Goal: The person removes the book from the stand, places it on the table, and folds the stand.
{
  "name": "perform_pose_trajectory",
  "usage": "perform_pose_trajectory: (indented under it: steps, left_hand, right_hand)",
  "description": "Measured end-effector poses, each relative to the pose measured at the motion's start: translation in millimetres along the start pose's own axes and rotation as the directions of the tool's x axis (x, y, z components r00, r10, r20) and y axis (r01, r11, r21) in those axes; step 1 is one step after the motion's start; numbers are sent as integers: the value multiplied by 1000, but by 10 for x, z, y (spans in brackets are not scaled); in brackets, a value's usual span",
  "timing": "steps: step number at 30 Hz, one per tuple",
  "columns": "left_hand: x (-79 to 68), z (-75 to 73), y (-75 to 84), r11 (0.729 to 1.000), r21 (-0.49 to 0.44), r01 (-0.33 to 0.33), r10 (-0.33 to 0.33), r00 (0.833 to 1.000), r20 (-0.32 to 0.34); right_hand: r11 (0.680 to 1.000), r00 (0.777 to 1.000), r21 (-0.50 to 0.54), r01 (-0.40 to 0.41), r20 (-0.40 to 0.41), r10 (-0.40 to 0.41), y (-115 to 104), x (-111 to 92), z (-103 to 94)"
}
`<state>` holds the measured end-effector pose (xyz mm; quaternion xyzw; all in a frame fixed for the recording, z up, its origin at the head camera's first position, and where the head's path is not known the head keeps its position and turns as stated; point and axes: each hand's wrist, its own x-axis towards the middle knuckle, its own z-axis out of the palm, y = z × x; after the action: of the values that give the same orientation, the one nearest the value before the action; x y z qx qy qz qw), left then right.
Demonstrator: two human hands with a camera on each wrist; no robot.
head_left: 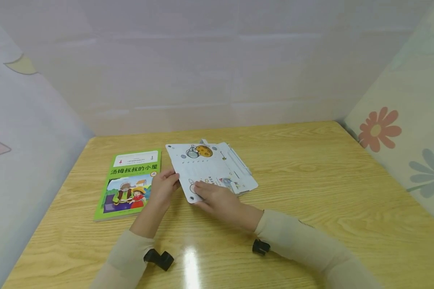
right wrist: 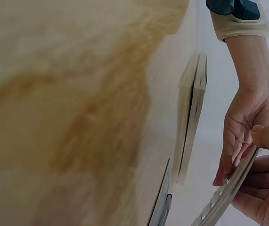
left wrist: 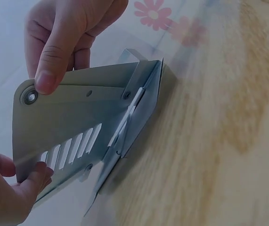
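A white metal book stand (head_left: 202, 168) printed with cartoon planets is held tilted above the table. My right hand (head_left: 222, 200) grips its near corner, fingers over the printed face and thumb on the plain underside (left wrist: 73, 113), beside a round rivet. At the left edge, my left hand (head_left: 162, 186) pinches the stand, with fingertips against the slotted underside in the left wrist view. A hinged lip panel (left wrist: 146, 110) with a thin rod slants away at the far end. Seen edge-on in the right wrist view, the stand (right wrist: 228, 195) lies between both hands.
A green-bordered picture book (head_left: 130, 184) lies flat on the wooden table (head_left: 311, 180), left of the stand and partly behind my left hand. Printed cloth walls (head_left: 217, 80) rise around the table's back and sides. Black wrist mounts (head_left: 159, 259) sit on the sleeves.
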<state>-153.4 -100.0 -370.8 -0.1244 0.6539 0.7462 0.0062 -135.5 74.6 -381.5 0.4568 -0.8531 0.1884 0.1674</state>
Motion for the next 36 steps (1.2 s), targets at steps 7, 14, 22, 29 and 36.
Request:
perform_pose_trajectory:
  steps: [7, 14, 22, 29, 36]
  left_hand:
    - [-2, -29, -75, 996, 4, 88, -88, 994, -71]
    - [17, -73, -196, 995, -32, 96, -98, 992, -76]
    - [34, -86, -286, 991, -67, 114, -119, 990, -81]
    - [84, -82, -370, 984, -77, 162, -170, 981, -97]
    - [91, -61, -403, 985, -62, 163, -168, 980, -102]
  right_hand:
    - [1000, 988, -20, -8, 151, 11, -42, 25, 19]
    - [998, 968, -60, 2, 251, 13, -63, 59, 76]
    - [993, 951, -112, 33, 310, 3, -82, 87, 130]
    - [988, 936, -152, 31, 351, 24, -82, 90, 184]
    - [988, 918, -154, 10, 392, 52, -87, 85, 177]
